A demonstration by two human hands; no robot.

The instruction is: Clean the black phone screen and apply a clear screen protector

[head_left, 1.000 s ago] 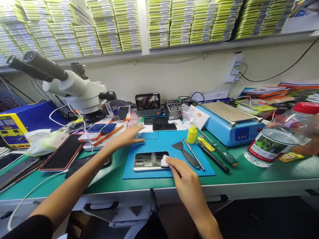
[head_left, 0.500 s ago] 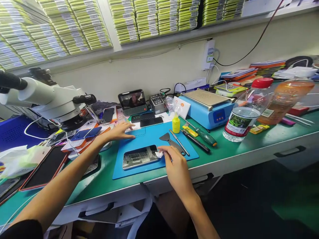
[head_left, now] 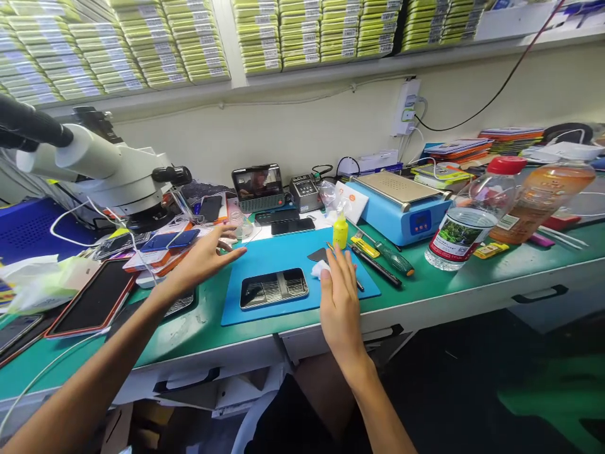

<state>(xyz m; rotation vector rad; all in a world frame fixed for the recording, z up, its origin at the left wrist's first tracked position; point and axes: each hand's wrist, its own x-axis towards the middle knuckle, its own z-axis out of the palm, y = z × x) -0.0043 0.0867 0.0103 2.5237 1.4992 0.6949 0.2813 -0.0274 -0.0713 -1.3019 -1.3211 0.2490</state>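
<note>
Hands (head_left: 338, 296): two; phone (head_left: 274, 287), one; wipe (head_left: 319, 269), one.

A glossy, metal-edged phone (head_left: 274, 288) lies on a smooth matt blue mat (head_left: 283, 252).

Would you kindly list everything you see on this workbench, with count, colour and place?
mat: one, blue, bench centre.
phone: one, dark and silvery, lying on the mat.
wipe: one, white, at the right hand's fingertips.
scraper: one, black, on the mat, partly hidden by the hand.
dropper bottle: one, yellow, at the mat's far right corner.
screwdrivers: a few, green, yellow and black, right of the mat.
heating plate: one, blue, behind the screwdrivers.
drink bottles: two, clear and orange, right.
microscope: one, white, left.
boxes: many, yellow-green, stacked on the shelf.
left hand: open, above the mat's left edge.
right hand: on the wipe.
</note>
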